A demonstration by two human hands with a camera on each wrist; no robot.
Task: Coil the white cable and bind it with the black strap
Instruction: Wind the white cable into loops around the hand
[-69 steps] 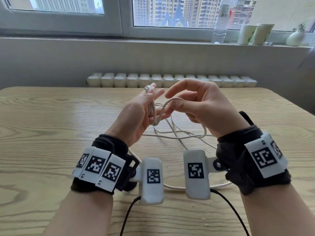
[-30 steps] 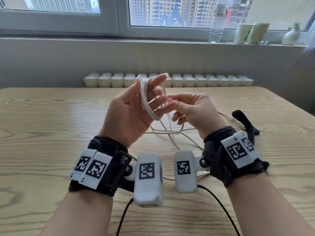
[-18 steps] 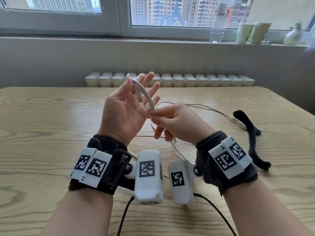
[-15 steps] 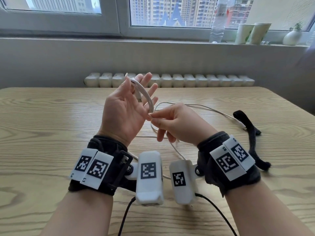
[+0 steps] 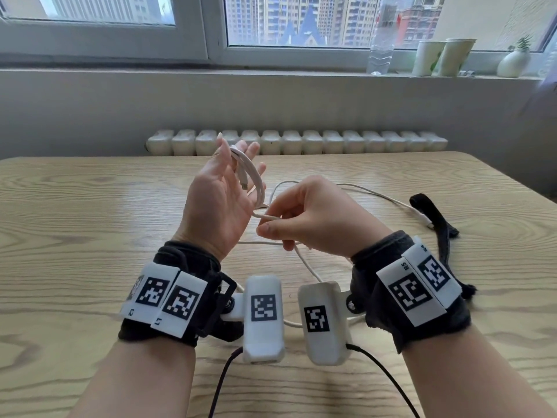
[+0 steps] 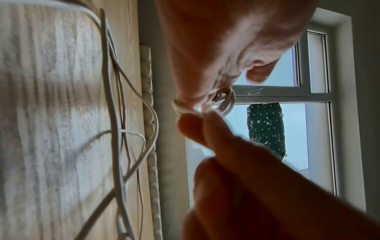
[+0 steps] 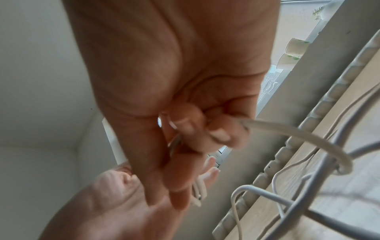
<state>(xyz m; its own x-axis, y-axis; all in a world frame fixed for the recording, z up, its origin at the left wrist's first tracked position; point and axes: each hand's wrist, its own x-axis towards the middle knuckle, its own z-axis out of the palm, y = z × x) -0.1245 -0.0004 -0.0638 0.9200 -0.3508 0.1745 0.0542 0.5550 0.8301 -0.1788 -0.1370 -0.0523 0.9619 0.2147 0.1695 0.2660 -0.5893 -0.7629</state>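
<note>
R grip [image 5: 304, 218] pinches white cable [image 5: 251, 176] – prob. looped round L hand [image 5: 220, 203].

Seen from the wrist, the left hand [image 6: 226, 48] has white cable [image 6: 224, 104] looped round its fingers. The right hand [image 6: 236, 162] pinches that cable at the loops. Slack strands trail across the wooden surface [image 6: 51, 113], a window behind.

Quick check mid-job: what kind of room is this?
Probably an upper-floor flat or office: a light wooden table by a white-framed window facing high-rise blocks, a white ribbed radiator beneath, paper cups on the sill.
</note>
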